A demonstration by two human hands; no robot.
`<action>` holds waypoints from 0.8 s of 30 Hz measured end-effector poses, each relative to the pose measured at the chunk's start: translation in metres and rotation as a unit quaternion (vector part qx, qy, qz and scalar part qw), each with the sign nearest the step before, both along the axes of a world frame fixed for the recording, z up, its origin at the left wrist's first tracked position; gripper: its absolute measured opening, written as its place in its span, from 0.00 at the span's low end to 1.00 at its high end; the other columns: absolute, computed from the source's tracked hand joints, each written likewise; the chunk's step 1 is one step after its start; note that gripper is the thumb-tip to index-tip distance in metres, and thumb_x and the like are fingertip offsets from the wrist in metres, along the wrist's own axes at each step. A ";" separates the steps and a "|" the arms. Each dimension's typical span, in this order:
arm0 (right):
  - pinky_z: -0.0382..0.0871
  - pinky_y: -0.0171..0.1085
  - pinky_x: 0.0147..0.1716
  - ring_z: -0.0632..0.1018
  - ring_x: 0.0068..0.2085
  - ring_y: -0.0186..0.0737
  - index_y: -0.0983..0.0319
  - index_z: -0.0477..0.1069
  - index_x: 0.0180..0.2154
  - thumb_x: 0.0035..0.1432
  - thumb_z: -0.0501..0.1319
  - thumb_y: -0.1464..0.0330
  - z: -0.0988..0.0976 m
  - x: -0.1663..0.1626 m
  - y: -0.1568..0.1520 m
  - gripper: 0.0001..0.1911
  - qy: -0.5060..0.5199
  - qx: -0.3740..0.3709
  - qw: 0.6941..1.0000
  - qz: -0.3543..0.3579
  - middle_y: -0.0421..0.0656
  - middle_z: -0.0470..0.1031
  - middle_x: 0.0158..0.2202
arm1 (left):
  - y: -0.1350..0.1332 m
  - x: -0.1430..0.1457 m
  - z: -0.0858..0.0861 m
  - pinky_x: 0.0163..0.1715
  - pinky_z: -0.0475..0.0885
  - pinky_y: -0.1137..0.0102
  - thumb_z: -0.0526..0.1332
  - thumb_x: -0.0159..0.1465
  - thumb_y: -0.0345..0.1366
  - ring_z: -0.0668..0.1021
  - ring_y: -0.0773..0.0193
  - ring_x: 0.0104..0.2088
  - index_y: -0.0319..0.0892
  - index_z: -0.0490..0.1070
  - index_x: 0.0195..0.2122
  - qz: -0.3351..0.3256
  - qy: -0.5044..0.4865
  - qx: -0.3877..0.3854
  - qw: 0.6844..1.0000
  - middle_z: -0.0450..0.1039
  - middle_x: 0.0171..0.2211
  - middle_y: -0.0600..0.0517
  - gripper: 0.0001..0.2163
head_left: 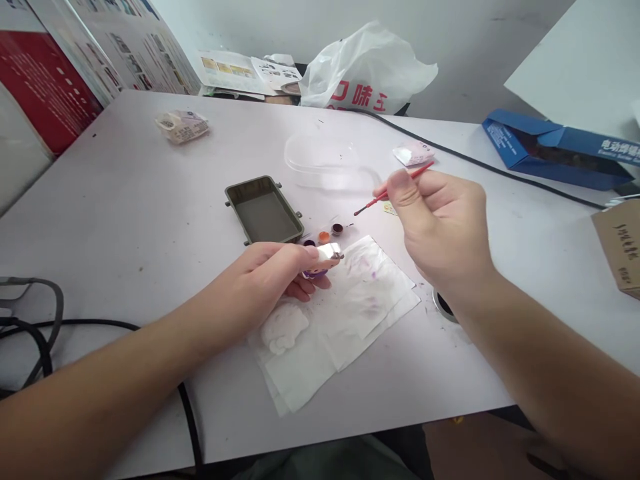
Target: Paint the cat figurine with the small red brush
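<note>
My left hand (273, 273) is closed around a small purple object (315, 272) with a shiny foil-like flap on top, held just above white paper tissues (350, 307). My right hand (440, 223) pinches a thin red paintbrush (387, 192), its dark tip pointing left and down toward a short strip of small paint pots (325, 235). A white plaster-like figure (283, 328) lies on the tissue just under my left hand. The tissue shows faint purple stains.
A grey-green rectangular tray (240, 197) sits behind the pots, a clear plastic lid (325, 160) beyond it. A white plastic bag (365, 67), blue box (555, 150), cardboard box (620, 243), small wrapped packets and black cables lie around the white table (125, 200).
</note>
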State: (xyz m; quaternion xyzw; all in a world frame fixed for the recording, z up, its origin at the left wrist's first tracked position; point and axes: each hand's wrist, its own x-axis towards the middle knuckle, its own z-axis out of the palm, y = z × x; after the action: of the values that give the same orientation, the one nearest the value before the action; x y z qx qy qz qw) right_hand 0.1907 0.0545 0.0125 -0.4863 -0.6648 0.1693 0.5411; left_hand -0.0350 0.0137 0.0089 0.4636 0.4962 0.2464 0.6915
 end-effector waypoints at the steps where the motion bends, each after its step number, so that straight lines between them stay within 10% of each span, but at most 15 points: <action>1: 0.70 0.38 0.28 0.79 0.32 0.38 0.57 0.80 0.30 0.63 0.65 0.57 0.002 -0.001 -0.005 0.14 0.020 -0.006 1.000 0.009 0.39 0.79 0.26 | -0.001 0.000 0.002 0.42 0.71 0.68 0.63 0.62 0.56 0.79 0.58 0.41 0.48 0.82 0.38 -0.002 0.006 0.002 1.000 0.82 0.40 0.51 0.17; 24: 0.69 0.45 0.38 0.77 0.33 0.39 0.58 0.77 0.31 0.61 0.66 0.73 0.010 -0.021 -0.037 0.07 -0.074 0.158 0.983 0.062 0.40 0.80 0.30 | -0.010 0.006 0.029 0.32 0.72 0.72 0.63 0.64 0.53 0.79 0.56 0.43 0.51 0.81 0.43 -0.052 0.096 0.053 0.993 0.81 0.44 0.53 0.15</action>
State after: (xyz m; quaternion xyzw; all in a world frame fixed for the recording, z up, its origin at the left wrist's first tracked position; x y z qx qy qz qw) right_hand 0.1698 0.0176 0.0230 -0.3636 -0.7505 0.0586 0.5488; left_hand -0.0293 0.0036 0.0379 0.5462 0.5218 0.1907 0.6269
